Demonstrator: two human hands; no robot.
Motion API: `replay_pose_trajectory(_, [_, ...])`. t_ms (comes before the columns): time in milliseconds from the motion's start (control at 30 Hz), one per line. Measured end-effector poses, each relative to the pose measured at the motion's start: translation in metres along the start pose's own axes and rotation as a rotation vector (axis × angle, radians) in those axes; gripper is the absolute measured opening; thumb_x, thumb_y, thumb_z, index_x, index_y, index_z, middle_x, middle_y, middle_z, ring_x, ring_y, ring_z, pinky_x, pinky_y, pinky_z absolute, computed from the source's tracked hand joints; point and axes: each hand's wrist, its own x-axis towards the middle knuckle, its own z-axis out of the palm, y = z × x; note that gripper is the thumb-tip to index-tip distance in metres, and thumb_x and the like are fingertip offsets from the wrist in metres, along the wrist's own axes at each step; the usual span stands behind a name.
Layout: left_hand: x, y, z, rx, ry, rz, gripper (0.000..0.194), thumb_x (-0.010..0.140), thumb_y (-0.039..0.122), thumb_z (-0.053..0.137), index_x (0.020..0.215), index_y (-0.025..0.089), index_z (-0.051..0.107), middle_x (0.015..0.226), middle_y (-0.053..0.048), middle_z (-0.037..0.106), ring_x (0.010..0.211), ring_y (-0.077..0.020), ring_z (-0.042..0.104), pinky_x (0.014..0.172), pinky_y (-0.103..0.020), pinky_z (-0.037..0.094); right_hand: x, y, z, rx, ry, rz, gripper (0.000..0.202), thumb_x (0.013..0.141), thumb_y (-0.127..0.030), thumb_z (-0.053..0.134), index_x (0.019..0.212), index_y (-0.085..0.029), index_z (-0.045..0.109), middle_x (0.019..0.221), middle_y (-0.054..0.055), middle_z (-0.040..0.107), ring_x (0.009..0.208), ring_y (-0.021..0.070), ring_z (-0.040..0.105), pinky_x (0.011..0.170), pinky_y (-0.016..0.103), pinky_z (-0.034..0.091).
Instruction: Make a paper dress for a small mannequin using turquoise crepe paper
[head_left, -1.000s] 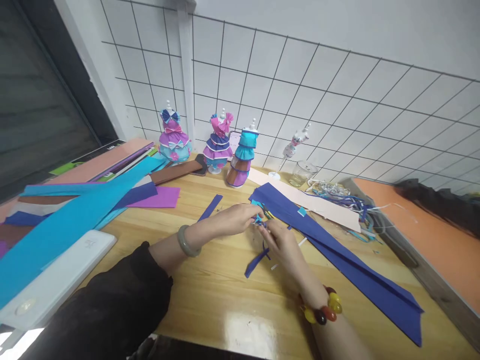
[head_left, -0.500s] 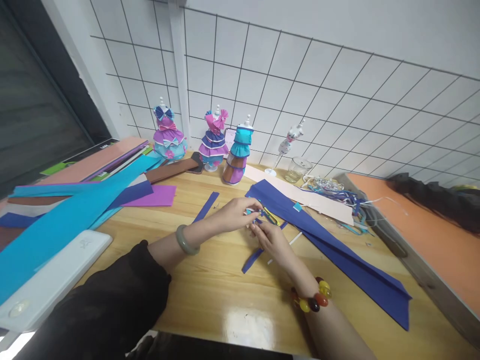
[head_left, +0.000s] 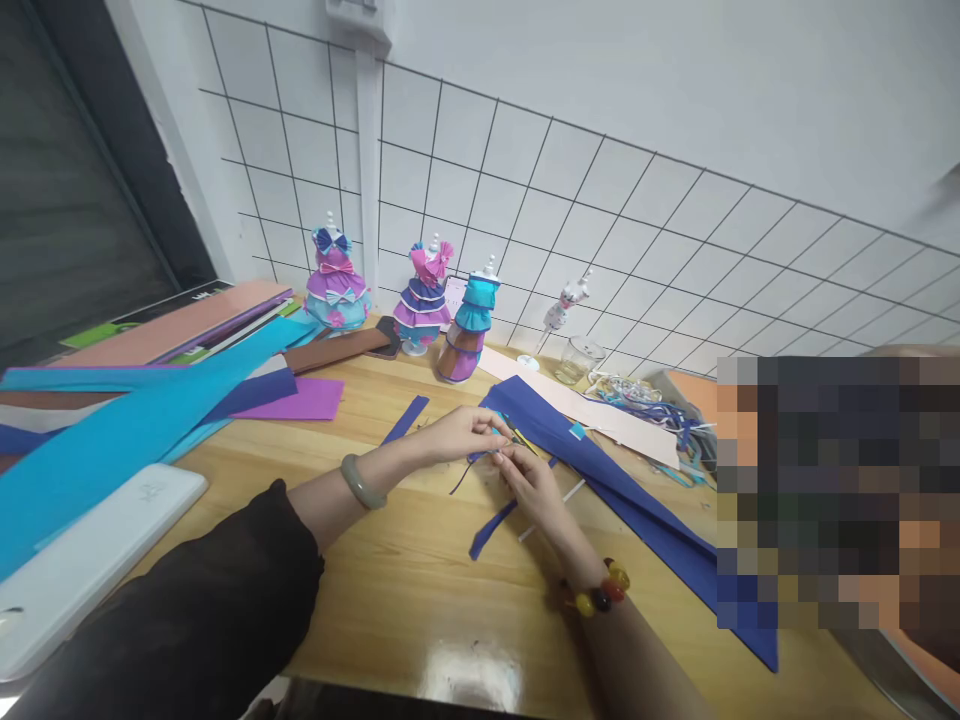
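Note:
My left hand [head_left: 469,434] and my right hand [head_left: 529,478] meet at the middle of the wooden table, fingertips pinched close together. Between them is something small, partly hidden by the fingers; a thin dark blue strip [head_left: 459,478] hangs from beside the left fingertips. Just behind the hands lies a yellow and dark tool, mostly covered. A wide dark blue paper strip [head_left: 637,500] runs diagonally to the right of my right hand. Short blue pieces [head_left: 491,530] and a white stick [head_left: 574,490] lie under and beside the right hand.
Dressed mini mannequins [head_left: 337,285], a bare-stand one [head_left: 559,312] and a glass jar [head_left: 581,360] stand at the back. Coloured strips [head_left: 150,410] and a white device [head_left: 105,560] lie left. Ribbon scraps [head_left: 637,395] lie right. A pixelated area covers the far right.
The view has shifted slightly. A thin blue strip now hangs by my left fingertips. A pixelated patch has appeared at the right. Both hands remain together.

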Motion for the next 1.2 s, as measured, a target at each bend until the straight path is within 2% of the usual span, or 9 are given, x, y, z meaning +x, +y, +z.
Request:
replay_pose_trajectory(133, [0.002, 0.000, 0.002, -0.092, 0.056, -0.012, 0.037, 0.084, 0.043, 0.058, 0.104, 0.012, 0.061, 0.077, -0.004, 0.063, 0.059, -0.0089, 0.055, 0.054, -0.021, 0.041, 0.000, 0.000, 0.004, 0.021, -0.022, 0.013, 0.039, 0.089, -0.052, 0.048, 0.066, -0.021, 0.053, 0.061, -0.001, 0.051, 0.058, 0.0136, 0.046, 0.055, 0.026, 0.039])
replay_pose_trajectory(267, [0.004, -0.002, 0.005, -0.079, 0.089, 0.004, 0.036, 0.083, 0.037, 0.060, 0.107, 0.010, 0.059, 0.089, -0.011, 0.069, 0.071, -0.0135, 0.064, 0.066, -0.027, 0.050, -0.001, 0.004, 0.009, 0.022, -0.024, 0.044, 0.036, 0.087, -0.052, 0.050, 0.069, -0.021, 0.053, 0.060, -0.001, 0.052, 0.056, 0.0140, 0.047, 0.052, 0.026, 0.038])
replay_pose_trajectory(433, [0.000, -0.002, 0.009, 0.120, 0.125, 0.056, 0.026, 0.085, 0.025, 0.055, 0.106, 0.012, 0.062, 0.100, -0.011, 0.069, 0.088, -0.0165, 0.065, 0.076, -0.028, 0.050, -0.001, 0.007, 0.010, 0.019, -0.029, 0.066, 0.033, 0.087, -0.048, 0.050, 0.069, -0.020, 0.051, 0.055, -0.003, 0.049, 0.049, 0.0119, 0.043, 0.047, 0.025, 0.033])
replay_pose_trajectory(600, [-0.008, 0.001, 0.010, 0.411, 0.083, 0.147, 0.021, 0.084, 0.017, 0.049, 0.094, 0.016, 0.067, 0.099, -0.009, 0.067, 0.098, -0.0215, 0.060, 0.089, -0.034, 0.044, -0.002, 0.003, 0.009, -0.002, -0.001, 0.047, 0.032, 0.086, -0.045, 0.052, 0.065, -0.021, 0.049, 0.058, -0.003, 0.047, 0.054, 0.0119, 0.041, 0.049, 0.025, 0.033])
replay_pose_trajectory(833, [-0.013, 0.002, 0.009, 0.600, 0.010, 0.185, 0.024, 0.089, 0.026, 0.046, 0.096, 0.018, 0.068, 0.092, -0.008, 0.065, 0.093, -0.0228, 0.058, 0.085, -0.034, 0.041, -0.002, 0.006, 0.009, -0.009, 0.036, 0.030, 0.030, 0.087, -0.045, 0.051, 0.069, -0.021, 0.050, 0.059, -0.003, 0.048, 0.055, 0.0126, 0.042, 0.052, 0.025, 0.035])
replay_pose_trajectory(900, [-0.013, 0.004, 0.007, 0.524, 0.004, 0.160, 0.025, 0.089, 0.031, 0.048, 0.100, 0.020, 0.068, 0.091, -0.006, 0.065, 0.089, -0.0206, 0.058, 0.080, -0.031, 0.041, -0.001, 0.008, 0.009, -0.016, 0.052, 0.023, 0.030, 0.086, -0.044, 0.052, 0.067, -0.021, 0.050, 0.061, -0.003, 0.047, 0.056, 0.0127, 0.043, 0.054, 0.026, 0.035])
replay_pose_trajectory(1033, [-0.009, 0.006, 0.005, 0.181, -0.007, 0.042, 0.030, 0.083, 0.038, 0.059, 0.104, 0.017, 0.067, 0.081, -0.003, 0.063, 0.074, -0.0149, 0.057, 0.066, -0.025, 0.040, 0.001, 0.010, 0.008, -0.009, 0.064, 0.014, 0.030, 0.085, -0.045, 0.054, 0.068, -0.020, 0.053, 0.063, -0.002, 0.047, 0.059, 0.0130, 0.043, 0.056, 0.026, 0.036])
replay_pose_trajectory(1100, [-0.006, 0.005, 0.006, 0.072, -0.020, 0.009, 0.035, 0.082, 0.037, 0.060, 0.108, 0.013, 0.064, 0.079, -0.003, 0.063, 0.068, -0.0130, 0.057, 0.060, -0.024, 0.041, 0.002, 0.011, 0.008, 0.005, 0.059, 0.015, 0.031, 0.085, -0.047, 0.053, 0.069, -0.020, 0.054, 0.063, -0.001, 0.048, 0.061, 0.0138, 0.045, 0.056, 0.026, 0.038])
replay_pose_trajectory(1200, [-0.002, 0.001, 0.008, -0.085, -0.027, -0.018, 0.041, 0.083, 0.036, 0.058, 0.116, 0.010, 0.057, 0.084, -0.007, 0.065, 0.069, -0.0127, 0.060, 0.061, -0.024, 0.045, 0.002, 0.011, 0.008, 0.035, 0.042, 0.025, 0.032, 0.085, -0.049, 0.052, 0.072, -0.020, 0.057, 0.066, 0.001, 0.053, 0.062, 0.0148, 0.049, 0.056, 0.027, 0.041])
